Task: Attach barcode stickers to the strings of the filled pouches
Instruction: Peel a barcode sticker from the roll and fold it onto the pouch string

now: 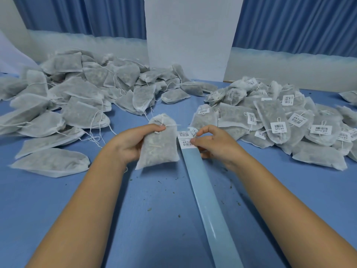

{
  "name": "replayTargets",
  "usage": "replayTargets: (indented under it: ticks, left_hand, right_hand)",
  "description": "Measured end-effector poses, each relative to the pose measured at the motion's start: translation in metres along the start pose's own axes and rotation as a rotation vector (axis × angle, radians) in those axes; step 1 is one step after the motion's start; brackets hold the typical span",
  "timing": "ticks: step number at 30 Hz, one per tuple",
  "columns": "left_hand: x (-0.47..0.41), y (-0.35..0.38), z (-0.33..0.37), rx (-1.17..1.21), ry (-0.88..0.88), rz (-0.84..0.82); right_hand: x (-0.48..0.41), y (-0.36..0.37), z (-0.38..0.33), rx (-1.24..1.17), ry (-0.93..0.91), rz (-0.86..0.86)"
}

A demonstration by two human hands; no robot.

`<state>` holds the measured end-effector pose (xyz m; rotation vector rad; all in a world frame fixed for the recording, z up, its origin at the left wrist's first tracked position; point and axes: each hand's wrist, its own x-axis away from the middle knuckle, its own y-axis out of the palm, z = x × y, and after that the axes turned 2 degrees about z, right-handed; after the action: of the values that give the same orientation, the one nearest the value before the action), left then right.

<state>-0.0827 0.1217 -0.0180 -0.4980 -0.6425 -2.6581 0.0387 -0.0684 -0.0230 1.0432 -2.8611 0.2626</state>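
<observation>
Left hand (133, 146) grips one filled pouch (158, 147) by its tied neck, just left of the backing strip (204, 200). Right hand (214, 146) pinches a barcode sticker (187, 144) at the strip's far end. Blue table (154, 229), crumb-flecked. Two heaps, too many to count: unlabelled pouches (77, 97) left, labelled pouches (280, 120) right. Behind: one white pillar (189, 35), blue curtains (289, 22).

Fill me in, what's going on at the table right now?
A person is tagging filled pouches. The left hand grips one untagged pouch near its tied neck. The right hand pinches the edge of a barcode sticker on the backing strip, which lies on the blue table. An untagged pile sits on the left and a tagged pile on the right.
</observation>
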Motion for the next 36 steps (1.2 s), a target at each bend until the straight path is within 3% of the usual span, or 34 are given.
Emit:
replayTargets:
  ticks: [9,24,36]
  left_hand:
    - [-0.010,0.003,-0.006,0.092,-0.065,-0.131]
    - [-0.011,0.012,-0.009,0.222,-0.111,-0.153]
    - [-0.013,0.011,-0.008,0.229,-0.105,-0.104]
  right_hand:
    - [0.000,0.002,0.002,0.163,-0.246,-0.111]
    - [0.001,0.004,0.012,0.636,-0.775,0.146]
    - [0.005,0.006,0.012,0.693,-0.892,0.174]
